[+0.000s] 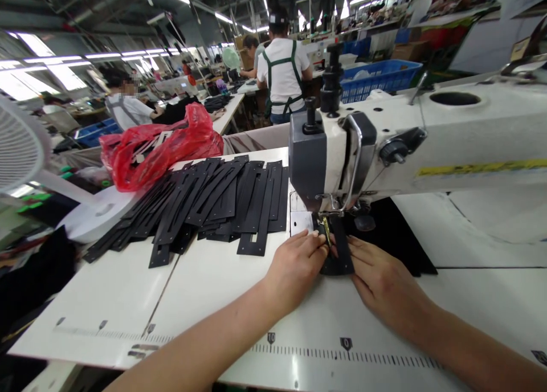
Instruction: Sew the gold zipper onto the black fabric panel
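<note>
A black slotted strip (343, 254) lies under the sewing machine's (308, 158) presser foot, with gold zipper teeth (327, 231) showing in its slot. My left hand (296, 266) is closed at the strip's left side, its fingertips pressed together beside the zipper. From the right, my right hand (382, 275) grips the strip's edge; part of its fingers is hidden by the strip. Both hands are close in front of the needle area, where the needle itself cannot be made out. Left of the machine, many similar black strips (217, 195) lie in an overlapping heap.
Behind the heap sits a red plastic bag (166, 147). A white fan (25, 152) stands at the far left. Black material (397, 232) lies beneath the machine arm. Ruler marks (346, 344) run along the table front. A blue crate (380, 76) and co-workers (282, 67) are beyond.
</note>
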`<state>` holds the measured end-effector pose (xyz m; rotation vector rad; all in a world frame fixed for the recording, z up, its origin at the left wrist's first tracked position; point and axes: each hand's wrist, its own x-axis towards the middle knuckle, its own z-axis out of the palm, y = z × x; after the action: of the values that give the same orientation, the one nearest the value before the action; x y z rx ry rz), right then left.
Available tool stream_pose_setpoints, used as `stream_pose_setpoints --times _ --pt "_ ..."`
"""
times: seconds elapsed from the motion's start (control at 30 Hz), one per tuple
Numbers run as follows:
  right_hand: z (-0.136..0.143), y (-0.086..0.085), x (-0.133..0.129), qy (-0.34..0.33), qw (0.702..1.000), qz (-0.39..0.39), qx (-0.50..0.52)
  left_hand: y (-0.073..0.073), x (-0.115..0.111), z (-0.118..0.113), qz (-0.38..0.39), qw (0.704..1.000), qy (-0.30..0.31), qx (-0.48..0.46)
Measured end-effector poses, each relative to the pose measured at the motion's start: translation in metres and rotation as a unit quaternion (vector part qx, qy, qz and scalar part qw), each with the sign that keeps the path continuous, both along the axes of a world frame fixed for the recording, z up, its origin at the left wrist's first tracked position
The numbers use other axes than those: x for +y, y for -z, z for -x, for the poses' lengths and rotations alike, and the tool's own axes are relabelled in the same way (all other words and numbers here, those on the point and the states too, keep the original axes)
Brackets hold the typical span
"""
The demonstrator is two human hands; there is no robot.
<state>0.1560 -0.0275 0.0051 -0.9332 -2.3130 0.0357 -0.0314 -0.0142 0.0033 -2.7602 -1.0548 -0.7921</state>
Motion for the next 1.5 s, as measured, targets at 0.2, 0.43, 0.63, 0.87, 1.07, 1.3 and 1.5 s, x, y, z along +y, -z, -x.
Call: stream_pose_setpoints --times 0.2,0.43,0.63,0.87,1.07,1.3,1.5 --pt "0.001 0.000 0.008 0.003 1.000 0.011 -0.003 -0.004 0.009 0.000 0.008 1.000 0.010 -0.009" --pt "0.001 0.000 0.019 0.006 1.000 0.023 0.000 0.002 0.018 0.003 0.047 0.999 -0.006 0.006" --pt "0.001 0.003 0.029 0.014 0.999 0.032 -0.001 0.004 0.020 0.005 0.070 0.998 -0.006 0.006" --pt "0.002 0.002 0.037 0.024 0.999 0.015 0.018 0.006 0.023 0.008 0.077 0.997 0.015 -0.010" --pt "0.004 0.004 0.045 0.042 0.999 -0.004 0.014 0.004 0.031 0.008 0.087 0.996 0.008 -0.010" --pt "0.004 0.008 0.055 0.061 0.997 -0.020 0.035 0.004 0.036 0.009 0.105 0.994 0.007 -0.027" --pt "0.002 0.014 0.059 0.065 0.997 -0.023 0.019 0.005 0.038 0.009 0.106 0.994 0.012 -0.029"
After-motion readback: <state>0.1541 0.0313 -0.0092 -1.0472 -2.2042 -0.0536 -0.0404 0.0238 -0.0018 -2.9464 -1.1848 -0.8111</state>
